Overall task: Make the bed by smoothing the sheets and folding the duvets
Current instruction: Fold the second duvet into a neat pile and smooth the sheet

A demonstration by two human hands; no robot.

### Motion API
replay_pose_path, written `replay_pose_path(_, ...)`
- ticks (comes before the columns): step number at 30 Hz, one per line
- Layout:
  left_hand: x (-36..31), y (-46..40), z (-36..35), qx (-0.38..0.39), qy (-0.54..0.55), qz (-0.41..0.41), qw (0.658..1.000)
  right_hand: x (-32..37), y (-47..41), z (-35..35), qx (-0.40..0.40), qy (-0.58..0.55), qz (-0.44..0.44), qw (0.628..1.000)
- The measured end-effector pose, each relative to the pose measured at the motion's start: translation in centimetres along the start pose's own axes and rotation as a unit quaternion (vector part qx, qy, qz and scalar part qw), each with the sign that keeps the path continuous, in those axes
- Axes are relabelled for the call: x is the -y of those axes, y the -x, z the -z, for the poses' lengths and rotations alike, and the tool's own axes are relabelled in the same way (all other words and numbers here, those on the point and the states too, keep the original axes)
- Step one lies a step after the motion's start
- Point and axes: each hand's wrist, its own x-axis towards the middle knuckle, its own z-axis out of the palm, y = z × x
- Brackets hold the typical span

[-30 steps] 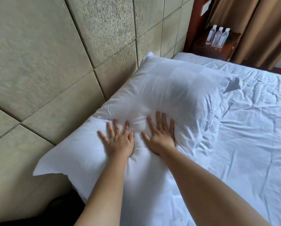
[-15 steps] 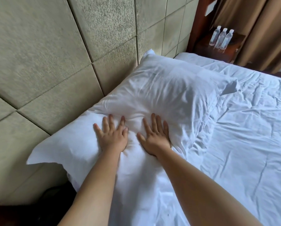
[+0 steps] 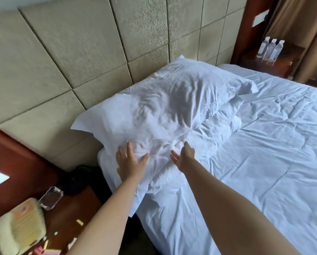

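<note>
Change since 0.5 s ago: both hands have slid back from the middle of the plump white fabric pillow (image 3: 172,105) to its near edge, and the camera has pulled back, so a dark red wooden nightstand (image 3: 76,212) now shows at 7 o'clock.

Left hand (image 3: 131,162): flat, fingers straight and spread, pressing the pillow's near corner; holds nothing. Right hand (image 3: 184,157): fingers extended with the thumb out, edge-on against the near rim of the pillow; it appears uncurled, gripping nothing.

Pillow sits at centre frame against the beige padded panel headboard (image 3: 80,52), on the crumpled white duvet (image 3: 264,144) that covers the bed from 3 to 5 o'clock. Its long axis runs from 8 o'clock to 2 o'clock, along the headboard; the far corner points to 1 o'clock. Surface creased, motion blurred.

Near nightstand carries a cream ribbed object (image 3: 21,227), blurred, and a clear plastic wrapper (image 3: 51,197); contents of either not readable. A second red wooden nightstand (image 3: 283,61) at 1 o'clock holds three clear plastic water bottles (image 3: 271,49), upright, side by side, before a brown curtain (image 3: 305,34).
</note>
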Motion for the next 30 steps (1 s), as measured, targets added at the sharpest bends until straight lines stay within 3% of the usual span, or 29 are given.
replay_pose_path(4,0.5,1.4,1.1,0.009,0.189,0.176,0.966,-0.6,1.2,-1.4,0.081,0.024,-0.06,0.995)
replay_pose_path(7,0.9,1.9,2.1,0.024,0.281,0.272,0.92,0.1,2.6,-2.2,0.069,0.051,-0.066,0.994)
replay_pose_path(9,1.4,2.3,2.6,0.04,0.313,0.298,0.901,0.4,3.8,-2.1,0.024,0.1,0.029,0.994)
replay_pose_path(11,1.9,2.9,2.7,0.058,0.342,0.306,0.887,0.2,4.2,-1.4,-0.026,0.208,0.203,0.956)
replay_pose_path(12,2.1,3.3,2.6,0.06,0.351,0.313,0.881,-0.2,4.2,-0.7,-0.034,0.268,0.246,0.931)
replay_pose_path(15,2.8,4.6,1.8,0.043,0.365,0.327,0.871,-1.0,3.1,1.4,0.004,0.364,0.21,0.908)
replay_pose_path(17,3.2,5.3,1.1,0.025,0.382,0.333,0.862,-0.8,2.6,1.7,0.059,0.322,0.183,0.927)
replay_pose_path(19,3.1,5.5,0.5,0.01,0.412,0.335,0.847,-1.4,2.4,1.8,0.113,0.287,0.211,0.928)
replay_pose_path(20,2.9,5.6,0.3,0.0,0.425,0.329,0.844,-2.5,1.9,2.5,0.13,0.317,0.24,0.908)
replay_pose_path(21,2.7,5.5,0.0,-0.013,0.428,0.318,0.846,-3.6,1.6,3.5,0.13,0.404,0.28,0.861)
replay_pose_path(22,2.6,5.4,-0.2,-0.027,0.424,0.307,0.852,-5.1,1.3,4.7,0.132,0.526,0.285,0.791)
replay_pose_path(24,2.3,5.5,-0.3,-0.055,0.407,0.289,0.865,-7.8,1.4,6.9,0.238,0.747,0.223,0.579)
replay_pose_path(25,2.3,5.5,-0.3,-0.061,0.399,0.284,0.87,-8.9,2.0,7.3,0.294,0.799,0.134,0.507)
replay_pose_path(26,2.5,5.6,-0.4,-0.063,0.398,0.281,0.871,-9.8,2.4,7.9,0.334,0.845,0.12,0.4)
replay_pose_path(27,2.8,5.7,-0.5,-0.061,0.4,0.277,0.871,-10.8,2.7,8.3,0.356,0.856,0.126,0.352)
replay_pose_path(28,2.9,5.7,-0.6,-0.061,0.403,0.273,0.871,-10.8,2.6,8.4,0.34,0.855,0.137,0.367)
replay_pose_path(29,2.9,5.7,-0.6,-0.062,0.4,0.271,0.873,-10.2,2.4,8.0,0.292,0.838,0.189,0.42)
replay_pose_path(30,2.9,5.7,-0.6,-0.061,0.398,0.271,0.875,-9.5,1.4,7.6,0.238,0.802,0.227,0.499)
